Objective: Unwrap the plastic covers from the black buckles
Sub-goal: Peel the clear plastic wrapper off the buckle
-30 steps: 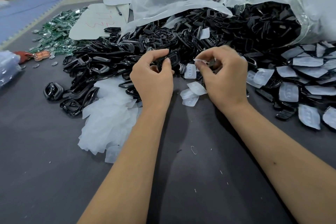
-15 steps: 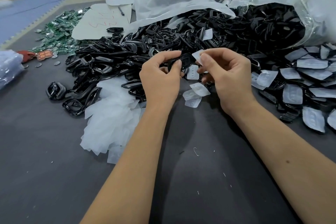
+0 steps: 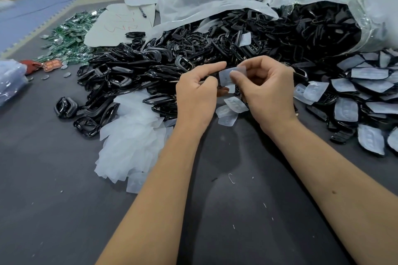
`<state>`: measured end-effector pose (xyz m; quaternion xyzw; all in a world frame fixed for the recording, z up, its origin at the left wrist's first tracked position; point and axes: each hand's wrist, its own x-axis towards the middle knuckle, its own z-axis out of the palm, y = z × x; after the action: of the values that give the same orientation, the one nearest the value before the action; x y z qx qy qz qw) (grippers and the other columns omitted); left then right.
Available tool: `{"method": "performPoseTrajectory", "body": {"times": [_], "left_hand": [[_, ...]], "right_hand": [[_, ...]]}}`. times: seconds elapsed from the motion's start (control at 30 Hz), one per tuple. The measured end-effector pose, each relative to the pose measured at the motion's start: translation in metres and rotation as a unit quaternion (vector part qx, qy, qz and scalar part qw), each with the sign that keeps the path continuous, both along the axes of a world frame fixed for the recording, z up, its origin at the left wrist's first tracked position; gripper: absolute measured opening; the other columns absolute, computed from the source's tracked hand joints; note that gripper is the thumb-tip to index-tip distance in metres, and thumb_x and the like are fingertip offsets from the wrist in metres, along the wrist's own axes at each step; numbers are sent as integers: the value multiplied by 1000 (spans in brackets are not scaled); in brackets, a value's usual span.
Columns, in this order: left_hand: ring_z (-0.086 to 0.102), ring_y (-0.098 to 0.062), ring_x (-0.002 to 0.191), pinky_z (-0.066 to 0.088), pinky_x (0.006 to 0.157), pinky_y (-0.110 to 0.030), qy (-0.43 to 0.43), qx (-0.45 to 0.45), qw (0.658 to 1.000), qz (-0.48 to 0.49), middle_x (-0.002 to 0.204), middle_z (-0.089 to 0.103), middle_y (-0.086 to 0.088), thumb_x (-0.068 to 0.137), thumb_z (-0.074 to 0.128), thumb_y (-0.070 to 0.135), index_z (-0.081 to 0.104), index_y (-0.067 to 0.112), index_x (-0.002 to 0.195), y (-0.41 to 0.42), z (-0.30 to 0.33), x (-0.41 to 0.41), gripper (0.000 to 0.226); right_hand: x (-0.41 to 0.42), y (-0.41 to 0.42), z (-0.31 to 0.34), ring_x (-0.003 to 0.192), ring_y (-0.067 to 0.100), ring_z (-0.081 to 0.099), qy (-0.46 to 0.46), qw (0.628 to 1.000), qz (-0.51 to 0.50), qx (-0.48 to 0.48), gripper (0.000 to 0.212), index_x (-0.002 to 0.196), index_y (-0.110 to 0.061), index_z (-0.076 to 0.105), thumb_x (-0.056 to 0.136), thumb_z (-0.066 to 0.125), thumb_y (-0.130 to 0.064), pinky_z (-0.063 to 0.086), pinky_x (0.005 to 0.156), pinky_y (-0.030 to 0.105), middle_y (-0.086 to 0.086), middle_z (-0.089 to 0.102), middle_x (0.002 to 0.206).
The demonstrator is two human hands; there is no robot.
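Both your hands meet above the buckle pile (image 3: pixel 215 49): your right hand (image 3: pixel 267 90) pinches a plastic cover (image 3: pixel 226 75); your left hand (image 3: pixel 196 94) curls around something hidden, index finger extended.

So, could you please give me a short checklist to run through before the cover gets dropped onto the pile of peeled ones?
1. Right hand pinches the cover: ok.
2. Cover fully off the buckle: cannot tell; the fingers hide the join.
3. Left hand keeps its grip on the buckle: cannot tell; the buckle is hidden.
4. Cover pile lies by the left arm: ok.
5. Peeled buckles lie apart from the wrapped ones: ok.
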<state>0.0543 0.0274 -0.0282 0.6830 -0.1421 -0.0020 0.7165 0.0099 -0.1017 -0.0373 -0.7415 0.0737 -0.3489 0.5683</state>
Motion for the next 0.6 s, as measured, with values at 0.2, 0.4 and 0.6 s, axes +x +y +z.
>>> {"method": "performPoseTrajectory", "body": {"times": [0.2,0.4,0.6], "left_hand": [[76,-22,97,64,82,-44,-6,10,1000,-6,111,76,-9,74,44,3,78,6,112,-2,0,-2,51],[77,-20,88,65,81,-44,-16,18,1000,3,105,78,-5,73,49,3,78,6,111,-2,1,-4,48],[76,-30,82,64,79,-50,-35,47,998,14,99,79,1,83,56,-7,79,11,111,-1,0,-3,40]], "right_hand": [[0,1,0,67,10,71,13,999,-30,-31,12,78,-18,73,82,84,-16,60,67,30,-6,74,73],[0,1,0,67,10,70,23,998,-43,-43,9,79,-16,77,82,85,-19,61,70,35,-7,74,72],[1,-1,0,69,17,74,27,999,-25,-26,11,79,-16,78,82,87,-22,62,71,43,-4,76,73]]}}
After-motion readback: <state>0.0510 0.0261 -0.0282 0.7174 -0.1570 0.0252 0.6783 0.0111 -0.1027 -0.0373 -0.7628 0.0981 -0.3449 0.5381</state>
